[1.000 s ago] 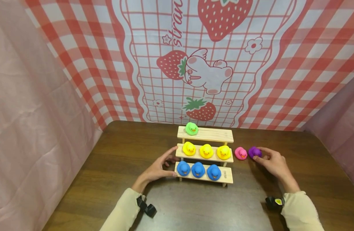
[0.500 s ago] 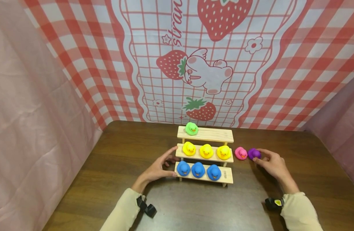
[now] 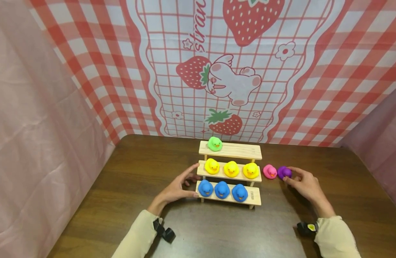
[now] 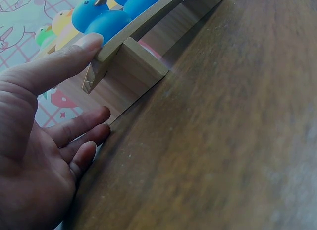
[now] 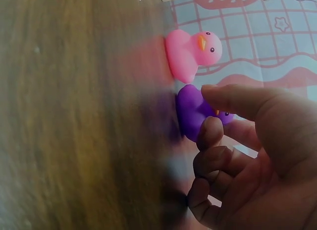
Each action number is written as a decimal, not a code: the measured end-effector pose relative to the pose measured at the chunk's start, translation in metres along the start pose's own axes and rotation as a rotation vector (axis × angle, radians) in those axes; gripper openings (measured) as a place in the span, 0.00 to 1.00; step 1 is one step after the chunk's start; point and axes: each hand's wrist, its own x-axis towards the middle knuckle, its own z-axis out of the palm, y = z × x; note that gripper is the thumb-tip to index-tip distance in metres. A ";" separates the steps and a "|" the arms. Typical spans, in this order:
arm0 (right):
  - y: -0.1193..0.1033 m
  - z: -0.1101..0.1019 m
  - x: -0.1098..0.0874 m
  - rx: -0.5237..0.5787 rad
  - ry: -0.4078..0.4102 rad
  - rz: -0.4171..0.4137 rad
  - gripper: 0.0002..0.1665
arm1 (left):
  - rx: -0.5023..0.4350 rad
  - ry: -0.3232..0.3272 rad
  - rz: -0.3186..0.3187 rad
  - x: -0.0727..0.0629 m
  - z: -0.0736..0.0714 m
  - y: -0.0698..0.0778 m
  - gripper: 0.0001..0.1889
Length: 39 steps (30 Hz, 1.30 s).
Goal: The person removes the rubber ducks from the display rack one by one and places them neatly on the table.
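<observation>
A three-tier wooden stand (image 3: pixel 256 196) holds rubber ducks: one green duck (image 3: pixel 215 144) on top, yellow ducks (image 3: pixel 231 169) along the middle and blue ducks (image 3: pixel 222 190) along the bottom. At its left end is my left hand (image 3: pixel 175 188), index fingertip by the middle tier. In the left wrist view the thumb (image 4: pixel 69 64) touches the bottom tier's corner, with the other visible fingers loosely bent below. To the right of the stand, my right hand (image 3: pixel 307 184) pinches a purple rubber duck (image 5: pixel 193 113) on the table. A pink rubber duck (image 5: pixel 185 56) sits right beside it.
The brown wooden table (image 3: pixel 217 233) runs up to a red-and-white checked strawberry cloth (image 3: pixel 198 93) behind the stand. Pink curtains (image 3: pixel 46 125) hang at both sides. Each wrist wears a black strap with a small camera (image 3: pixel 167 234).
The purple duck has shifted slightly left and nearer, closing up to the pink duck, with my right hand on it. My left hand stays at the stand.
</observation>
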 end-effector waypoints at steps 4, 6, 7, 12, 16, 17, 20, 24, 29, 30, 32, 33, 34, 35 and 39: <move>-0.001 -0.003 -0.001 -0.003 -0.008 -0.006 0.32 | 0.005 -0.002 0.002 0.000 0.000 0.001 0.51; -0.002 -0.005 -0.001 -0.002 0.000 -0.014 0.32 | 0.009 -0.002 0.002 0.000 0.000 0.001 0.51; -0.003 -0.006 -0.001 0.001 0.004 -0.018 0.32 | 0.011 -0.002 0.002 0.000 0.000 0.000 0.51; -0.011 -0.014 0.000 -0.001 0.033 -0.053 0.31 | 0.013 0.001 -0.002 0.000 -0.001 -0.001 0.51; -0.019 -0.020 0.001 -0.005 0.052 -0.080 0.30 | 0.013 -0.001 -0.004 0.000 0.000 -0.001 0.51; -0.022 -0.021 0.001 -0.006 0.057 -0.085 0.30 | 0.012 -0.001 -0.004 0.000 0.000 -0.001 0.51; -0.029 -0.024 0.002 -0.009 0.067 -0.101 0.30 | 0.007 -0.001 -0.003 0.000 0.000 0.000 0.51; -0.039 -0.027 0.004 -0.010 0.071 -0.111 0.30 | 0.003 -0.003 -0.002 0.000 0.000 0.000 0.51; -0.053 -0.029 0.007 -0.016 0.088 -0.137 0.29 | 0.004 -0.006 -0.002 0.000 0.000 0.001 0.51; -0.056 -0.029 0.008 -0.017 0.092 -0.145 0.28 | 0.004 -0.005 -0.002 0.000 0.000 0.001 0.51; -0.061 -0.030 0.009 -0.016 0.093 -0.155 0.28 | 0.005 -0.005 -0.001 0.000 0.000 0.002 0.51; -0.064 -0.030 0.010 -0.012 0.091 -0.156 0.28 | 0.005 -0.004 -0.002 -0.001 0.000 0.002 0.51; -0.067 -0.030 0.011 -0.009 0.088 -0.158 0.29 | 0.005 -0.004 -0.003 -0.001 0.000 0.002 0.51; -0.069 -0.029 0.012 -0.005 0.085 -0.160 0.29 | 0.006 -0.004 -0.004 -0.001 0.000 0.003 0.51; -0.080 -0.027 0.016 0.009 0.070 -0.161 0.29 | 0.009 -0.005 -0.007 0.000 0.000 0.003 0.51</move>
